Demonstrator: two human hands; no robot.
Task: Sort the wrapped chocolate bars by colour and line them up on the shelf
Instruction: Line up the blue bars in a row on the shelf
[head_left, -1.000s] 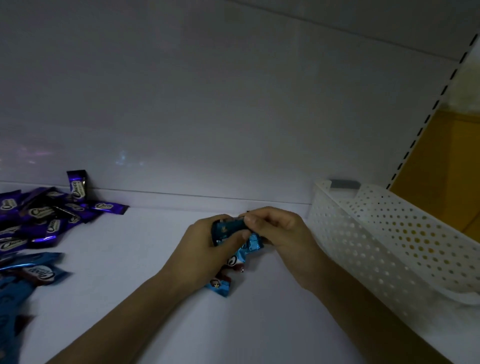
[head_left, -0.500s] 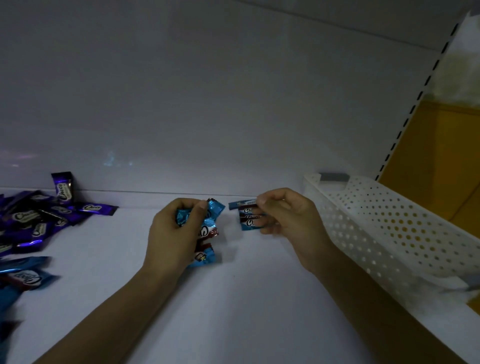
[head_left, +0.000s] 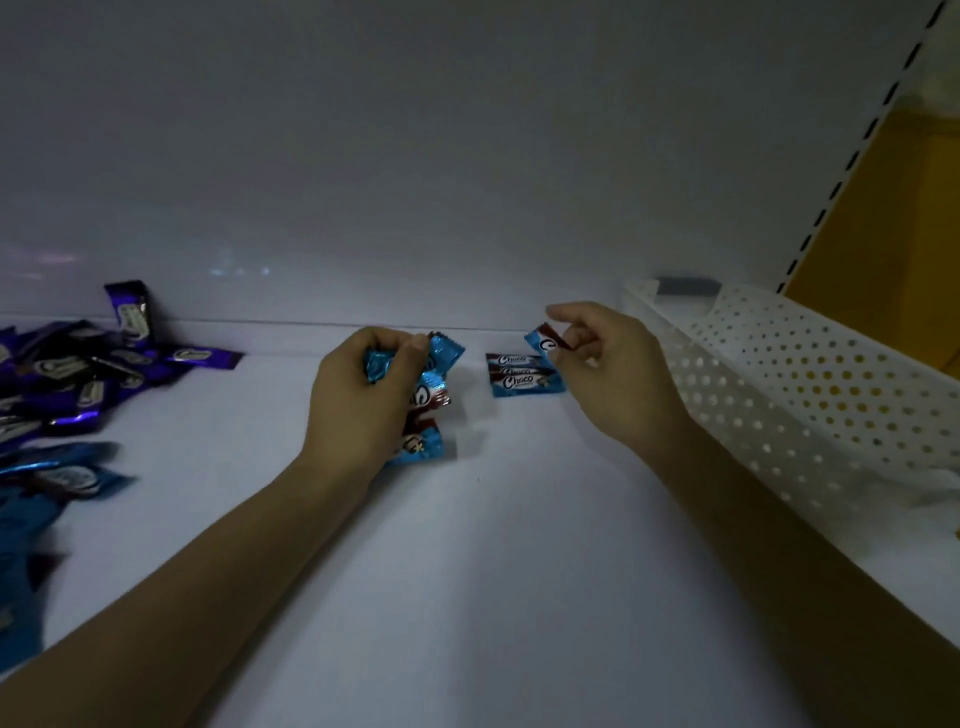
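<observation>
- While the right hand pinches one blue-wrapped chocolate bar between thumb and forefinger, its other fingers loosely curled, that bar hangs tilted just above and to the right of the laid blue bars.
- These laid bars lie flat on the shelf near its back edge. Their long axes run left to right, one in front of another, with the print facing up.
- The row lies below and slightly left of the right fingertips, so the right hand is clearly the nearer one. By my judgement, the pinched bar must be turned level and parallel to the row before it goes down.
- The left hand grips a bunch of blue bars, fingers and thumb curled round its top. The bunch hangs down just left of the row and apart from it. I cannot tell whether its lower end touches the shelf.
- A white perforated basket stands along the shelf's right edge, just beside the right wrist. No bars show inside it, and something pale at its near end is too dim to name.
- A purple bar pile sits at the back left, with one upright purple bar against the back wall. Loose blue bars lie in front of that pile, well apart from both hands.
</observation>
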